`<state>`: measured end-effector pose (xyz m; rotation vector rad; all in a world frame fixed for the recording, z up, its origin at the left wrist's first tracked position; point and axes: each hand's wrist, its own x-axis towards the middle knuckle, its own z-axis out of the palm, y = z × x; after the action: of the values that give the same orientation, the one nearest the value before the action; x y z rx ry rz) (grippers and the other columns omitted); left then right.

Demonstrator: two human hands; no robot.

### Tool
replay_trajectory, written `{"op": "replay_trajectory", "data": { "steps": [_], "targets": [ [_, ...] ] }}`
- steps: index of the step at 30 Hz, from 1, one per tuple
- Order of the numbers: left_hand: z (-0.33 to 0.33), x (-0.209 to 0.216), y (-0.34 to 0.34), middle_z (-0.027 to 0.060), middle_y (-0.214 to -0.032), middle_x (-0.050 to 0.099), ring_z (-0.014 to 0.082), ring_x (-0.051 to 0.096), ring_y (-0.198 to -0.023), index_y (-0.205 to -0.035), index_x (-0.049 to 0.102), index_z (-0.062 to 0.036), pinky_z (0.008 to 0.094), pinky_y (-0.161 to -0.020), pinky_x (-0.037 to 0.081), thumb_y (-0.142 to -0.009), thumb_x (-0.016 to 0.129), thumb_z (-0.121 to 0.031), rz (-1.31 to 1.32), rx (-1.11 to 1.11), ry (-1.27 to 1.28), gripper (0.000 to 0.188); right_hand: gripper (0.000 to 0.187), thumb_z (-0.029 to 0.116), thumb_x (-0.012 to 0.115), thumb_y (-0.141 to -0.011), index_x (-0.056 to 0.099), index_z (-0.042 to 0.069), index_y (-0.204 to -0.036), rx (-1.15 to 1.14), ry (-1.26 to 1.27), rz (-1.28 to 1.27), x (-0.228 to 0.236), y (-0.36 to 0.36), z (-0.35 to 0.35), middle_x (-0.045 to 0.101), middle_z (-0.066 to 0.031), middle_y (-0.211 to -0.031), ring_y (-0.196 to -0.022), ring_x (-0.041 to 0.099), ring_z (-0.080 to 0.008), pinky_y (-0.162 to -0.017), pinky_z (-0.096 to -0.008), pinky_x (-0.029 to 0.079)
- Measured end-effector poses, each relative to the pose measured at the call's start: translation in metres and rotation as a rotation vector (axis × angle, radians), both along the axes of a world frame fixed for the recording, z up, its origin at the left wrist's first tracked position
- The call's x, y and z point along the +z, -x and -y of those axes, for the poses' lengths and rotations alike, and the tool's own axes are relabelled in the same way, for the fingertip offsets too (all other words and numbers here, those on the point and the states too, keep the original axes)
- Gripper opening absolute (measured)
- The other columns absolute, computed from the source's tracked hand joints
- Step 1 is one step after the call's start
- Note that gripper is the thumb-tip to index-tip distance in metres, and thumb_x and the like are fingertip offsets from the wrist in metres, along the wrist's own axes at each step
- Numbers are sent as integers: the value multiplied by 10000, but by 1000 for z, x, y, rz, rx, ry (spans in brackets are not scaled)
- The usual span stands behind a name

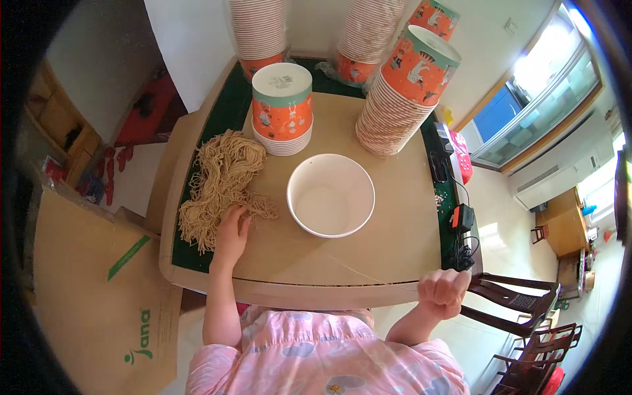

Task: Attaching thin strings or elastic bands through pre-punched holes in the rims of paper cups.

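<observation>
A loose heap of beige string (220, 178) lies on the left of the table. My left hand (232, 234) is at its near edge, fingers closed on some strands. Past the table's front right edge, my right hand (444, 293) is a closed fist. A thin pale strand (359, 271) runs over the tabletop toward that fist, which appears to hold its end. Between the hands stands a white paper bucket (331, 195), its mouth facing up. Behind it is a short upside-down stack of orange and green printed buckets (283, 112).
A tall stack of buckets (401, 92) leans at the back right, with wrapped stacks (257, 29) along the wall. Black adapters and cables (463, 217) sit on the right table edge. A cardboard box (105, 296) is at the left, a dark wooden chair (510, 296) at the right.
</observation>
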<state>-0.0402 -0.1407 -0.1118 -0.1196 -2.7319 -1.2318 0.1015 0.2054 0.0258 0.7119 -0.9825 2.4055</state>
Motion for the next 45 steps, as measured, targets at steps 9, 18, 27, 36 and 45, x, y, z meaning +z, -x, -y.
{"op": "replay_trajectory", "data": {
  "steps": [9, 18, 27, 36, 45],
  "targets": [
    [-97, 102, -36, 75, -1025, 615, 250, 575, -1033, -1048, 598, -86, 436, -929, 439, -789, 673, -85, -502, -463, 131, 269, 70, 60, 572, -908, 575, -4, -881, 63, -412, 936, -51, 30, 37, 440, 35, -603, -478, 331, -31, -432, -200, 229],
    [-125, 113, -6, 150, -916, 679, 276, 672, -853, -1044, 627, -23, 359, -759, 529, -810, 604, 22, -83, -501, -136, 240, 85, 74, 579, -926, 619, -1, -918, -231, -489, 812, -82, 58, 56, 574, -3, -772, -692, 540, -76, -625, -206, 430],
    [-106, 112, 11, 150, -920, 681, 289, 669, -886, -1084, 615, -47, 384, -727, 519, -810, 611, -7, -70, -546, 255, 277, 60, 36, 583, -917, 617, -13, -914, -281, -352, 658, -82, 83, 61, 584, -28, -911, -815, 544, -76, -721, -217, 435],
    [-99, 122, 16, 165, -901, 659, 311, 644, -807, -1027, 639, -29, 370, -716, 506, -778, 545, 46, 6, -708, -33, 276, 107, 102, 583, -927, 617, 2, -909, -360, -533, 732, -89, 103, 43, 472, 71, -673, -582, 360, -16, -511, -204, 270],
    [-128, 133, -15, 92, -959, 634, 225, 625, -821, -1068, 650, -33, 314, -709, 503, -793, 678, -58, -55, -663, -63, 277, 113, 122, 574, -932, 576, 21, -883, -82, -547, 695, -81, 71, 44, 499, 33, -689, -583, 444, -38, -506, -201, 333]
  ]
}}
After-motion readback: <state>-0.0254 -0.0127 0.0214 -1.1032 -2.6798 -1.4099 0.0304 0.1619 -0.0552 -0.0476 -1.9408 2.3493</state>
